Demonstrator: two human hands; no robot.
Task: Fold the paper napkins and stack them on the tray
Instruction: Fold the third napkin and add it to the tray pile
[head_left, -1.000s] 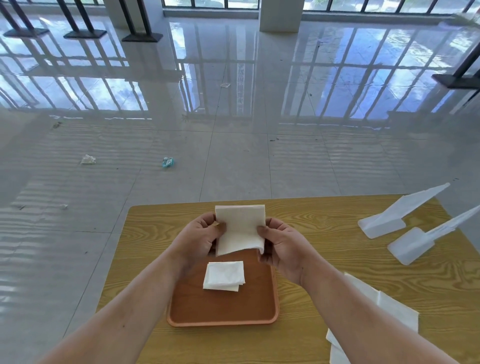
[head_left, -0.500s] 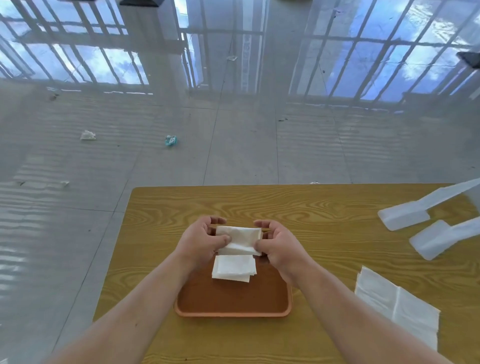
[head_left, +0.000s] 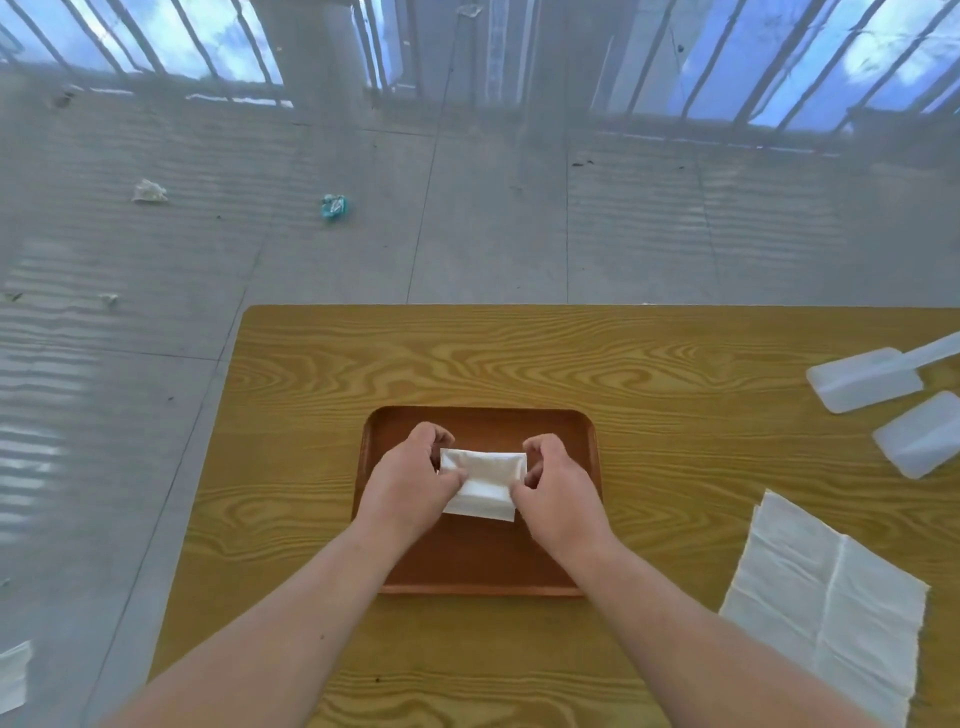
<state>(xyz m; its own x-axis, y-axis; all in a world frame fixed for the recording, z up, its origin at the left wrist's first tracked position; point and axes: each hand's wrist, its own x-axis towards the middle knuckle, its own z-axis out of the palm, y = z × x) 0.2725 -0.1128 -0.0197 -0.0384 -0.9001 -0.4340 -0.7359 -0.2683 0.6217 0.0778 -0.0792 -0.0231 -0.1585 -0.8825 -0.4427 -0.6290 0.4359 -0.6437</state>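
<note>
A brown tray (head_left: 480, 566) sits on the wooden table (head_left: 649, 374) in front of me. Over its middle I hold a folded white napkin (head_left: 485, 465), my left hand (head_left: 410, 480) pinching its left edge and my right hand (head_left: 558, 491) pinching its right edge. It lies low over another folded napkin (head_left: 480, 506) that rests on the tray, whose near edge shows below it. I cannot tell whether the two touch. A pile of unfolded white napkins (head_left: 826, 603) lies on the table at the right.
Two white plastic scoop-like pieces (head_left: 862, 379) (head_left: 919, 441) lie at the table's far right. The table's left edge runs beside a shiny tiled floor with small bits of litter (head_left: 332, 206). A white paper scrap (head_left: 13, 675) shows at the lower left.
The napkin held upright above the tray was folded shorter and brought down over the folded napkin on the tray. Both hands moved down with it. The camera tilted downward.
</note>
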